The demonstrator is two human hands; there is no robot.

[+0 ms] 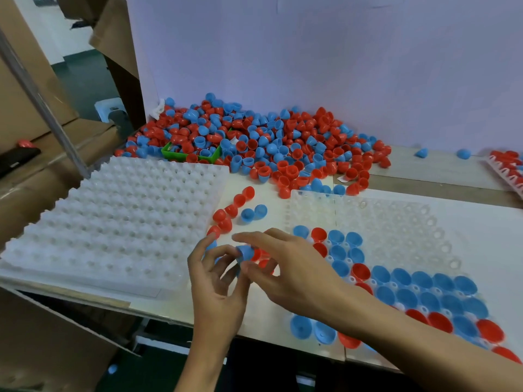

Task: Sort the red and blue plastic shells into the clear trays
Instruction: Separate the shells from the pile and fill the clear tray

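Observation:
A big heap of red and blue shells (254, 140) lies at the back of the table. A clear tray (402, 222) on the right holds blue and red shells in its near rows. A stack of clear trays (113, 222) sits on the left with nothing in it. Between the two trays lie a few loose red shells (226, 215) and two blue ones (253, 213). My right hand (294, 273) pinches a blue shell (245, 251) between thumb and fingers. My left hand (218, 281) is right beside it, fingertips touching the same shell. Some red shells lie half hidden under my right hand.
A green bin (192, 155) is half buried in the heap. Cardboard boxes (34, 103) stand to the left and a pale wall panel (311, 52) behind. Another filled tray (506, 168) shows at the far right edge, with two stray blue shells (441, 153) nearby.

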